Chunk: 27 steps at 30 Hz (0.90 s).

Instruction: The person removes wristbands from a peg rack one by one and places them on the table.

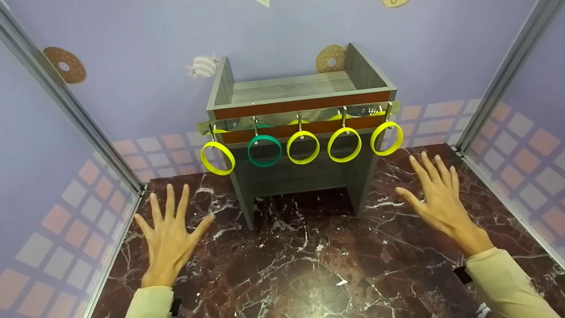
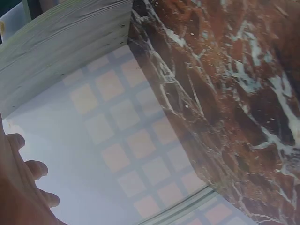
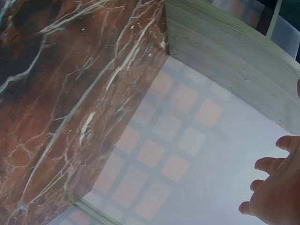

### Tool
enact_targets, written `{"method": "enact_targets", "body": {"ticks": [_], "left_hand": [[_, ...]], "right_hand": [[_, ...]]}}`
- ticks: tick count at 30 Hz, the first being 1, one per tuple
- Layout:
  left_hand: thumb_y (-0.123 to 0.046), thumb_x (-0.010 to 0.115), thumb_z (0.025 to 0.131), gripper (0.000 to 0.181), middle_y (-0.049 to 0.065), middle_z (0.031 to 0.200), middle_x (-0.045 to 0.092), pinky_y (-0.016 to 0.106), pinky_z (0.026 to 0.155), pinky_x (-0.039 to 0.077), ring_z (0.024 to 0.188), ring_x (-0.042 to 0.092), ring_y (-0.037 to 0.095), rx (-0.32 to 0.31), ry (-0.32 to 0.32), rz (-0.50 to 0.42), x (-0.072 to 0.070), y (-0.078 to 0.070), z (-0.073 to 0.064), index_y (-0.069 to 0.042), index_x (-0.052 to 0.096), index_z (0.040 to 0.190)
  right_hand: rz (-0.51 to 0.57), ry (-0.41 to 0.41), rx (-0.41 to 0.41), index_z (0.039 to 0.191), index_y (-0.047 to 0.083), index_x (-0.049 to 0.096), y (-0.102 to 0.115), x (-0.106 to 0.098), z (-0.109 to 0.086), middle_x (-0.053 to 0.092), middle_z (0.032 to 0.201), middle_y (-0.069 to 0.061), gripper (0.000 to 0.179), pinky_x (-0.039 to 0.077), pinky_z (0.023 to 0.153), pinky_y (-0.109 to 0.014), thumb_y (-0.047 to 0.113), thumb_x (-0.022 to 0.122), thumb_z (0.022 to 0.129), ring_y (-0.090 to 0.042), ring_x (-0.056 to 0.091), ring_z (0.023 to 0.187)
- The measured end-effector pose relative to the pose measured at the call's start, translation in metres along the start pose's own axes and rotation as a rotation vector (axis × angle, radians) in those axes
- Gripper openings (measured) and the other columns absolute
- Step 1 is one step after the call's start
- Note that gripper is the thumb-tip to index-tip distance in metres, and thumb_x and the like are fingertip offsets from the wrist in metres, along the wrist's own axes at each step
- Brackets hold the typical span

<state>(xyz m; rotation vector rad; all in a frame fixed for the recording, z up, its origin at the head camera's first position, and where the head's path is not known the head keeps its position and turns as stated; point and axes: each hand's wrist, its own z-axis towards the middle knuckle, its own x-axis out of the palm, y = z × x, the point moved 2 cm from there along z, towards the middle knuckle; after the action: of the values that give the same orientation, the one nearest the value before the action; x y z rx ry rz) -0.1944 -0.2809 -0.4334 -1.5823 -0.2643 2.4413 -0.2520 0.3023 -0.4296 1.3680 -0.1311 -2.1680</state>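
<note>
My left hand (image 1: 170, 238) is spread over the left part of the marble-patterned tabletop, fingers straight and palm down, holding nothing. On the other side, my right hand (image 1: 441, 203) is likewise spread, its thumb pointing toward the grey wooden rack (image 1: 371, 73) between the hands. Along the rack's front, rings hang from hooks on a metal strip (image 1: 278, 117). A green ring (image 1: 250, 154) is second from the left; the others, such as the leftmost yellow ring (image 1: 218, 172) and the rightmost yellow ring (image 1: 401, 139), are yellow. In the wrist views, fingertips of the left hand (image 2: 28, 183) and right hand (image 3: 276, 183) show at the edges.
The dark red marble tabletop (image 1: 282, 274) runs under everything. A lilac back wall (image 1: 145, 79) with printed sweets and tiles stands behind the rack. Side panels with metal corner posts (image 1: 499, 79) close in the left and right.
</note>
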Motion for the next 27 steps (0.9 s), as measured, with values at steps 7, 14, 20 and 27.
{"method": "enact_targets", "body": {"ticks": [7,14,20,27], "left_hand": [[-0.071,0.054,0.1,0.095,0.009,0.177,0.001,0.067,0.115,-0.026,0.16,-0.009,0.042,-0.004,-0.018,-0.024,-0.008,-0.007,0.004,-0.027,0.012,0.173],[-0.068,0.054,0.102,0.091,0.008,0.177,0.004,0.067,0.116,-0.024,0.161,-0.003,0.043,-0.012,-0.045,-0.071,-0.015,-0.013,0.007,-0.027,0.015,0.173],[-0.061,0.057,0.103,0.086,0.006,0.177,0.009,0.065,0.12,-0.02,0.162,0.002,0.039,-0.025,-0.091,-0.17,-0.021,-0.019,0.01,-0.028,0.018,0.172],[-0.054,0.059,0.103,0.082,0.006,0.176,0.016,0.064,0.125,-0.01,0.161,0.012,0.038,-0.025,-0.144,-0.292,-0.026,-0.029,0.017,-0.022,0.026,0.171]], "right_hand": [[0.055,-0.02,-0.008,0.169,0.012,0.029,0.01,-0.002,0.001,0.019,0.173,-0.023,0.081,-0.011,0.125,-0.062,0.042,0.067,0.104,-0.044,0.005,0.16],[0.11,-0.037,0.001,0.167,0.008,0.032,0.015,-0.002,0.006,0.022,0.172,-0.024,0.079,-0.009,0.127,-0.06,0.038,0.069,0.104,-0.045,0.008,0.16],[0.212,-0.049,0.012,0.167,0.007,0.034,0.019,0.0,0.011,0.024,0.172,-0.024,0.076,-0.004,0.127,-0.062,0.028,0.07,0.103,-0.046,0.013,0.159],[0.34,-0.06,0.023,0.167,0.009,0.035,0.022,0.002,0.015,0.027,0.172,-0.021,0.072,0.007,0.126,-0.067,0.021,0.069,0.104,-0.045,0.015,0.159]]}}
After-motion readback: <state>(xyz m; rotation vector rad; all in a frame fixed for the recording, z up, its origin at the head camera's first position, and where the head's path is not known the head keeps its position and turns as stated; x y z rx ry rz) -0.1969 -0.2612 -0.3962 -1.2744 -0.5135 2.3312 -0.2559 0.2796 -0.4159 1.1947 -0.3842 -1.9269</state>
